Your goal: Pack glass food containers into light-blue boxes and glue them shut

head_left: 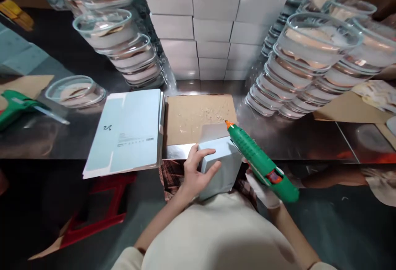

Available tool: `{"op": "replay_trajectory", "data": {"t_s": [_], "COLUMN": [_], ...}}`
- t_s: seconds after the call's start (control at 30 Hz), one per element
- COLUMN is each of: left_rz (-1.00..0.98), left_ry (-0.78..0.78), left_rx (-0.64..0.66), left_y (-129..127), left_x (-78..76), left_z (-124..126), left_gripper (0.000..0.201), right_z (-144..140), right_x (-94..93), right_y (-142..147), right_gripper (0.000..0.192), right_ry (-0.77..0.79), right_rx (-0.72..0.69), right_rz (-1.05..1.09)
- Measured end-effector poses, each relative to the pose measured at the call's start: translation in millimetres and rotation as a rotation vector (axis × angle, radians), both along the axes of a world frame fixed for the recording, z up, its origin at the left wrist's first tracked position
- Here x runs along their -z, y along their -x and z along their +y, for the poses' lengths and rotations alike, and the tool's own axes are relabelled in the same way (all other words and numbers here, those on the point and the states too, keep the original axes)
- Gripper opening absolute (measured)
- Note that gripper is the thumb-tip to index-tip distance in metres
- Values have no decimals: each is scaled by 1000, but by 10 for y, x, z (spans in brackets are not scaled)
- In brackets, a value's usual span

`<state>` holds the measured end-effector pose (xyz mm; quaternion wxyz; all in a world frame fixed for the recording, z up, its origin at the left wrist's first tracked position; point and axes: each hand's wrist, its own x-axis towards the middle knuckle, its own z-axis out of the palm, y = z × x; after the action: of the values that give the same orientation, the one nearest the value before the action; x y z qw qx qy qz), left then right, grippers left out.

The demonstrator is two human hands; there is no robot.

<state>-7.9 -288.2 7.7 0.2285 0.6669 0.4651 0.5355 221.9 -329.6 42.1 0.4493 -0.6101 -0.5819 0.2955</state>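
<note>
A pale blue-white box (222,173) stands at the table's edge against my body, with a flap raised at its far side. My left hand (197,171) holds this box from the left, thumb and index finger lying on its upper part. In my right hand (264,189), which wears a white glove, is a green hot glue gun (256,154). Its orange nozzle points forward and left, above the right end of a brown cardboard sheet (185,117). The glue gun hides part of the right hand's fingers.
Flat printed box blanks (133,117) lie stacked at the left. White boxes (210,26) are piled at the back, between stacks of clear round containers (297,67). Another green glue gun (18,107) rests at far left, near a single round container (76,91). A red stool (95,204) stands below.
</note>
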Motion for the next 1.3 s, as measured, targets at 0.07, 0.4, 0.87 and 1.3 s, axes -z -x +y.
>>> {"op": "replay_trajectory", "data": {"t_s": [0.07, 0.4, 0.87, 1.3], "left_rz": [0, 2, -121, -226], "left_ry": [-16, -7, 83, 148], "left_rx": [-8, 13, -106, -48], "left_y": [-1, 22, 273, 275], "left_x": [3, 21, 191, 273], "left_z": [-9, -19, -29, -24], "left_gripper": [24, 22, 31, 39], "right_z": [-7, 191, 579, 1101], "right_x": [-36, 24, 289, -32], "right_y": [54, 279, -296, -182], "right_gripper": [19, 14, 35, 36], "right_ry": [-90, -406, 199, 216], "right_rx": [-65, -183, 125, 121], "right_rz": [-135, -425, 215, 132]}}
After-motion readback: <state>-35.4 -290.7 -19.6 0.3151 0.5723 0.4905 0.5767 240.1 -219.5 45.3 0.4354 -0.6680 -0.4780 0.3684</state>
